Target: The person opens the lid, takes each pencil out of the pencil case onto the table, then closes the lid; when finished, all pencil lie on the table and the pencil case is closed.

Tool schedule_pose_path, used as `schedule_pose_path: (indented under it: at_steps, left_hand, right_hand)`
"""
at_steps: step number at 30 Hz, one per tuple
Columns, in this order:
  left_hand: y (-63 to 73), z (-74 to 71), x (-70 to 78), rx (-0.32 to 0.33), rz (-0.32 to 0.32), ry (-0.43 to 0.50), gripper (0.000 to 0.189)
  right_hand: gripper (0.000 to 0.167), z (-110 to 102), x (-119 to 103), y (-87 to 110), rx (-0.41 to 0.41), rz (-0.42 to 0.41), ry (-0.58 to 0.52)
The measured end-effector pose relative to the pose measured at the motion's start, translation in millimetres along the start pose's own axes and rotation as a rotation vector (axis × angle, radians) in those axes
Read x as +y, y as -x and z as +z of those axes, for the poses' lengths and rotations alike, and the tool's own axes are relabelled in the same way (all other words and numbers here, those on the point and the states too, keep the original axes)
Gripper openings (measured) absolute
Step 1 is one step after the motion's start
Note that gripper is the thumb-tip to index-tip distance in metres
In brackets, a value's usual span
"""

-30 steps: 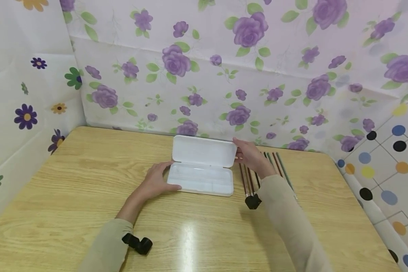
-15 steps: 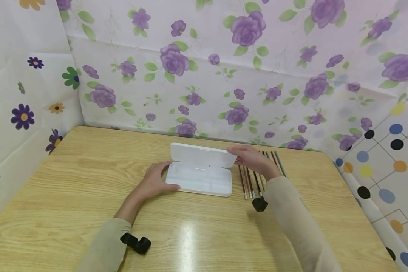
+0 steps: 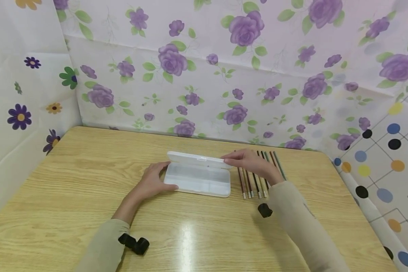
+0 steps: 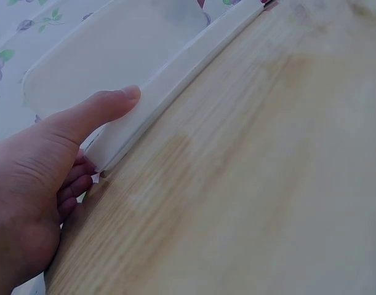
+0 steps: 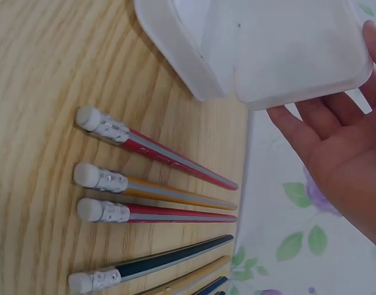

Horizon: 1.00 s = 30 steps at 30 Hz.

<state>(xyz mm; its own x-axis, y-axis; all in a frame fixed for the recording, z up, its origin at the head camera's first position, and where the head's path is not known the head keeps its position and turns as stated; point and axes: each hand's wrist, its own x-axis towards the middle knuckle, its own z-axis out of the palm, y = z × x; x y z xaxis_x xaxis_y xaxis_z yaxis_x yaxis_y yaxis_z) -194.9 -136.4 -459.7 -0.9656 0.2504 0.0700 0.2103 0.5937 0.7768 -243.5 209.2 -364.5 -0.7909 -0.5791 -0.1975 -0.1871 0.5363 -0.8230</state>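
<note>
A white plastic pencil case (image 3: 197, 180) lies on the table with its inside bare. Its hinged lid (image 3: 187, 158) is tilted part of the way over the base. At the case's left end, my left hand (image 3: 153, 180) grips it, the thumb (image 4: 108, 107) on the front wall and the fingers round the end. My right hand (image 3: 249, 161) holds the lid by its right end; in the right wrist view the fingers (image 5: 311, 123) lie behind the lid and the thumb tip is at its upper edge.
Several pencils (image 3: 249, 187) lie side by side just right of the case, partly under my right forearm. In the right wrist view a red pencil (image 5: 175, 161) shows a white eraser end. The wooden table (image 3: 88, 170) meets a flowered cloth (image 3: 204, 75) at its back.
My right hand has swung the lid forward and down from nearly upright, so it leans over the base. My left hand keeps its grip on the case's left end.
</note>
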Motion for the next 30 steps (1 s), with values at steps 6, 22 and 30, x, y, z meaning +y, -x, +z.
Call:
schedule_pose_path:
  at_steps: [6, 22, 30]
  left_hand:
    - [0.2, -0.4, -1.5, 0.007, 0.003, -0.004, 0.093]
    - [1.2, -3.9, -4.6, -0.029, 0.026, 0.064, 0.099]
    - [1.9, -5.3, -3.6, -0.068, 0.007, 0.058, 0.103]
  right_hand:
    - [0.042, 17, -6, 0.4, 0.005, -0.051, 0.181]
    - [0.048, 50, -7, 14.0, -0.049, -0.193, 0.475]
    - [0.048, 59, -3, 20.0, -0.027, -0.259, 0.573]
